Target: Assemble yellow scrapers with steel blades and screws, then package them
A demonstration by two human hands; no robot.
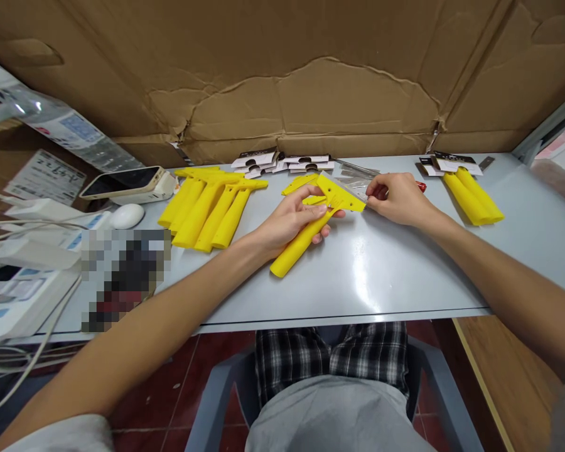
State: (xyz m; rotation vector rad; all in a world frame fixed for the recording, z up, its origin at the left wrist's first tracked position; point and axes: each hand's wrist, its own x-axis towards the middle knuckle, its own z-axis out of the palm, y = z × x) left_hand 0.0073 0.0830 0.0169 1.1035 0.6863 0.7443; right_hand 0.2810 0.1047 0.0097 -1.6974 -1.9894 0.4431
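Note:
My left hand (301, 216) is closed around a yellow plastic scraper (299, 248), its wide head up and its round handle pointing down toward me. Along the far edge of that head runs a thin grey blade (346, 186). The fingertips of my right hand (398, 198) pinch the blade's right end, close to the corner of the head; the exact grip is partly hidden. Behind my left hand, loose yellow plastic pieces (299, 183) lie on the table. A red-ended tool (421, 186) shows just beyond my right hand.
Several yellow scrapers (207, 210) lie at left, and two carded yellow scrapers (473, 198) at right. Folded cards (258, 162) and metal strips (358, 172) sit along the back of the table (405, 276). A phone (122, 183), white mouse (127, 216) and power strip (23, 301) crowd the left.

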